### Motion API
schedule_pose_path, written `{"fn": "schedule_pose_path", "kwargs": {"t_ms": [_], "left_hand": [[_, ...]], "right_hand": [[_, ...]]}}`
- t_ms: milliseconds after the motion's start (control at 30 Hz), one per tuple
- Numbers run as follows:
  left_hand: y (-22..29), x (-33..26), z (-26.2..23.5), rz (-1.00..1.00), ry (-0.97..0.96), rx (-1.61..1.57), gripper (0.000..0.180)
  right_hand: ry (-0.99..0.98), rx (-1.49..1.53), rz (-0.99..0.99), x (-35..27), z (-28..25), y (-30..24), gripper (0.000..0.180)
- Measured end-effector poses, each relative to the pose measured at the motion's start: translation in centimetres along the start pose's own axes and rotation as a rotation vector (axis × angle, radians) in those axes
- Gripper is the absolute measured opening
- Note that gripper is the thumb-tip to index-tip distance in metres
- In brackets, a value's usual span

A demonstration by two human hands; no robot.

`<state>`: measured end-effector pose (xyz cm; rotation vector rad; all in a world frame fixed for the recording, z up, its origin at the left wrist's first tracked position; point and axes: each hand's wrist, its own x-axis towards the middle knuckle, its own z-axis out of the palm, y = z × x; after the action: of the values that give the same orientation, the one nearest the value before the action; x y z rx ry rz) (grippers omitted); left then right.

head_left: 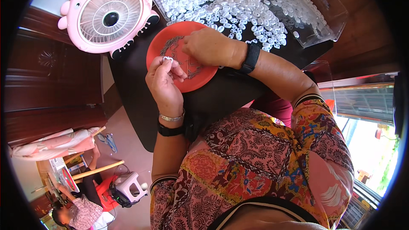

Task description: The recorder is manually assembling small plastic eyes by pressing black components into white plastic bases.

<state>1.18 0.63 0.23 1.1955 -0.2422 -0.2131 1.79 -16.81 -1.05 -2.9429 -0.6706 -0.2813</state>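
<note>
My left hand point(164, 83) is over the left side of a round red plate point(203, 80), thumb and forefinger pinching a small white plastic piece point(168, 58). Its other fingers are curled above the plate. Many small thin grey metal pins point(172, 42) lie in the plate, mostly around its left and lower parts. My right hand point(208, 47) reaches across the plate's upper right, back of the hand up, fingers bent down to the pins. Its fingertips are mostly hidden, and I cannot make out what they hold.
A large pile of white plastic pieces point(213, 0) covers the far side of the black table point(140, 102). Beside it, a clear bin point(317, 38) holds more pieces. A pink fan point(111, 17) stands far left. Another person point(83, 213) sits at lower left, near a stool point(130, 187).
</note>
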Motion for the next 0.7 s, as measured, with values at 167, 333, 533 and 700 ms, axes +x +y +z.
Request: {"fn": "schedule_pose_path", "kwargs": {"t_ms": [167,333,533,700], "left_hand": [[0.0,0.0,-0.4,0.0,0.024,0.01,0.018],[-0.1,0.0,-0.3,-0.007,0.008,0.013,0.017],[-0.1,0.0,0.0,0.005,0.026,-0.02,0.019],[-0.1,-0.1,-0.3,0.018,0.025,-0.005,0.019]], "right_hand": [[0.019,-0.062,0.101,-0.5,-1.4,0.0,0.012],[-0.016,0.463,-0.23,-0.8,-0.7,-0.9,0.014],[0.061,0.177,-0.112,-0.2,1.2,0.6,0.01],[0.21,0.085,0.102,-0.6,0.2,1.3,0.009]]}}
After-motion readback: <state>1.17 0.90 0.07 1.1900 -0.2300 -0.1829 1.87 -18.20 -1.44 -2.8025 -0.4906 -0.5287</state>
